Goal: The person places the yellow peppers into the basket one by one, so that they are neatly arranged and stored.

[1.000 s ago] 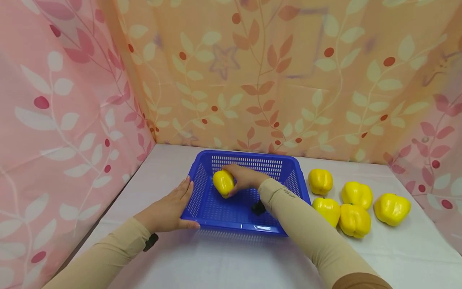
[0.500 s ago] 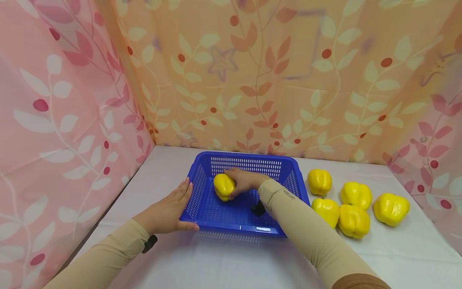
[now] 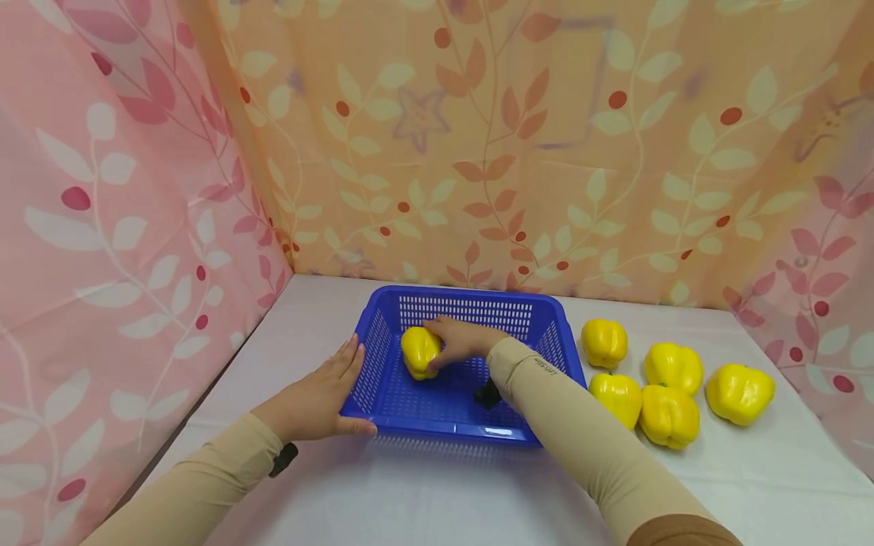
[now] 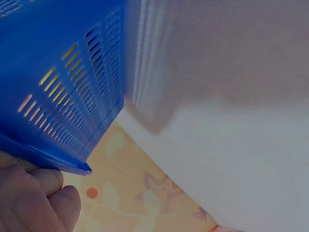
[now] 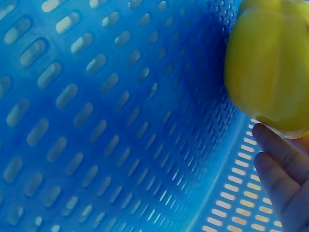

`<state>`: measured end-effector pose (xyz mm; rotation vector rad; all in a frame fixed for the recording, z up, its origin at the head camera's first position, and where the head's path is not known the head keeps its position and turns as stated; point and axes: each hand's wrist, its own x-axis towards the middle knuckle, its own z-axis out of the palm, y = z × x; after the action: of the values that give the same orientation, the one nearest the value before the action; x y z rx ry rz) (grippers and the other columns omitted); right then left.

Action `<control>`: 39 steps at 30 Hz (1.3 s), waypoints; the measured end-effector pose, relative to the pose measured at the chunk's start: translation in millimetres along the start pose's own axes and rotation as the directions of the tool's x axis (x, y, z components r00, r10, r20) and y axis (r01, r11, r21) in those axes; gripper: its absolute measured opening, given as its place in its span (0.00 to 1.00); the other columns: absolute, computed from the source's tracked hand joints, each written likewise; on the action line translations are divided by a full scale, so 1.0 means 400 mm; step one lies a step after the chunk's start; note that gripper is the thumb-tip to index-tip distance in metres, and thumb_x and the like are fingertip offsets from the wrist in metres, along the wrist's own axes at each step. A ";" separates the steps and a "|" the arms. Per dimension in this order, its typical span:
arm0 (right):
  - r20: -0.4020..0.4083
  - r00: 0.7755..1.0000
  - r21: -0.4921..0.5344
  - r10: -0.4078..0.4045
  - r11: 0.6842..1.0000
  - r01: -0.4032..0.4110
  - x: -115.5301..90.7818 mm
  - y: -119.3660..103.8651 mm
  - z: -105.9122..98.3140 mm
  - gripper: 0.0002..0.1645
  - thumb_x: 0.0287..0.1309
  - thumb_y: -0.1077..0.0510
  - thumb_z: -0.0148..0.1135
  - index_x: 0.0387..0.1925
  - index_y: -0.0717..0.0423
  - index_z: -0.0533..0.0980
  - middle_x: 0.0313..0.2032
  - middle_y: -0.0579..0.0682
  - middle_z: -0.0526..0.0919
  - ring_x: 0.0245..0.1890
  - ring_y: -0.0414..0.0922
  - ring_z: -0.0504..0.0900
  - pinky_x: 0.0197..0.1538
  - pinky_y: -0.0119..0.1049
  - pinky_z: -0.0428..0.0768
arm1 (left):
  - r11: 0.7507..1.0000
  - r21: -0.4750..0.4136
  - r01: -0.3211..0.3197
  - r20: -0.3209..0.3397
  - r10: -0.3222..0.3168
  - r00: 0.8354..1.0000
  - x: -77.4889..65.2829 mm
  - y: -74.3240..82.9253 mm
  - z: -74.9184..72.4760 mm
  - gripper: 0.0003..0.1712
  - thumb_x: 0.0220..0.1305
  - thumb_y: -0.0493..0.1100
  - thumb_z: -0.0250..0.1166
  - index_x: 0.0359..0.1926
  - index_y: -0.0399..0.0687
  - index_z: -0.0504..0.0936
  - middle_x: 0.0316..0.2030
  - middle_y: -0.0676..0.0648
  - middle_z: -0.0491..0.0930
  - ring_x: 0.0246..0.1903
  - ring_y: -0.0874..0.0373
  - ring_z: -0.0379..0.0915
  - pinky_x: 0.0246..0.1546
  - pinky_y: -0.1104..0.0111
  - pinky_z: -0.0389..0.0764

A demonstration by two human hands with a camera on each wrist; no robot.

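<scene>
A yellow bell pepper [image 3: 420, 353] sits inside the blue plastic basket [image 3: 451, 434], towards its left side. My right hand [image 3: 463, 339] reaches into the basket and holds this pepper from the right, thumb on the near side and fingers on the far side. In the right wrist view, two fingers [image 5: 277, 166] extend beside the lower end of the pepper [image 5: 270, 67]. My left hand [image 3: 317, 398] rests against the basket's near left corner. Its fingers lie straight along the left rim and its thumb points along the front.
To the right of the basket, several yellow bell peppers [image 3: 671, 417] lie on the white tablecloth [image 3: 765, 470]. A floral curtain [image 3: 505, 189] hangs behind the table, with pink cloth [image 3: 136, 250] along the left side. My right forearm crosses the basket's right front corner.
The pepper in my right hand has come down and turned more upright, then shifted slightly left. My left hand and the basket have hardly moved.
</scene>
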<state>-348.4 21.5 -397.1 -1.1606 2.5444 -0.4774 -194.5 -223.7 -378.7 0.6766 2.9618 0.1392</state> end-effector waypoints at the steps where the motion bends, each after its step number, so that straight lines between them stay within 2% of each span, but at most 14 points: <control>1: 0.007 1.000 -0.004 0.002 1.000 -0.001 0.000 -0.001 -0.001 0.50 0.47 0.48 0.67 0.66 0.65 0.55 0.57 0.59 0.66 0.53 0.49 0.67 0.61 0.40 0.64 | 1.000 -0.004 0.000 -0.001 0.000 1.000 0.000 0.000 0.000 0.70 0.42 0.81 0.50 0.70 0.36 0.38 0.70 0.37 0.31 0.69 0.45 0.30 0.65 0.53 0.50; 5: 0.003 1.000 -0.024 0.007 1.000 -0.007 0.002 -0.003 -0.003 0.48 0.49 0.49 0.66 0.66 0.64 0.56 0.57 0.59 0.66 0.54 0.49 0.67 0.62 0.39 0.64 | 1.000 -0.005 -0.003 -0.006 0.003 1.000 0.001 -0.001 0.002 0.69 0.44 0.78 0.54 0.69 0.35 0.38 0.70 0.37 0.31 0.69 0.45 0.30 0.65 0.53 0.49; 10: -0.064 0.998 -0.050 0.009 0.999 -0.012 0.011 0.000 0.007 0.50 0.47 0.47 0.69 0.65 0.64 0.57 0.52 0.57 0.68 0.50 0.47 0.70 0.60 0.38 0.67 | 1.000 -0.001 -0.007 -0.011 0.007 1.000 0.001 -0.002 0.002 0.68 0.44 0.77 0.55 0.69 0.35 0.38 0.70 0.37 0.32 0.69 0.45 0.30 0.65 0.53 0.49; 17: -0.128 0.990 -0.075 0.057 0.995 -0.067 0.023 0.006 0.019 0.50 0.45 0.45 0.70 0.65 0.60 0.59 0.50 0.55 0.67 0.46 0.45 0.71 0.58 0.37 0.69 | 1.000 -0.002 -0.007 -0.012 0.007 1.000 0.001 -0.001 0.001 0.68 0.44 0.78 0.54 0.69 0.35 0.38 0.70 0.37 0.32 0.69 0.45 0.30 0.65 0.53 0.50; 26: -0.129 0.986 -0.049 0.106 0.992 -0.113 0.024 0.002 0.014 0.51 0.44 0.44 0.71 0.66 0.58 0.58 0.53 0.55 0.68 0.48 0.45 0.70 0.59 0.38 0.68 | 1.000 -0.010 -0.005 -0.010 0.005 1.000 -0.001 0.001 -0.003 0.68 0.45 0.77 0.56 0.69 0.35 0.38 0.70 0.37 0.31 0.69 0.45 0.30 0.65 0.52 0.50; 33: -0.145 0.987 -0.034 0.073 0.996 -0.078 0.023 0.005 0.005 0.53 0.41 0.46 0.73 0.65 0.63 0.59 0.54 0.58 0.69 0.52 0.48 0.70 0.61 0.39 0.65 | 1.000 -0.008 -0.004 -0.008 0.004 1.000 0.000 0.001 -0.004 0.68 0.45 0.76 0.56 0.69 0.35 0.38 0.70 0.37 0.31 0.69 0.45 0.30 0.65 0.53 0.50; 39: -0.149 0.987 -0.029 0.057 0.998 -0.062 0.021 0.018 -0.001 0.54 0.40 0.45 0.73 0.65 0.61 0.59 0.49 0.56 0.70 0.47 0.47 0.71 0.58 0.37 0.69 | 1.000 -0.006 -0.003 -0.008 0.003 1.000 0.001 0.000 0.000 0.68 0.45 0.76 0.56 0.69 0.35 0.38 0.70 0.37 0.31 0.69 0.45 0.30 0.65 0.53 0.50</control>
<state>-358.4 19.6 -400.8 -1.0942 2.7152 -0.5269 -194.8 -223.5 -378.6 0.6809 2.9665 0.1519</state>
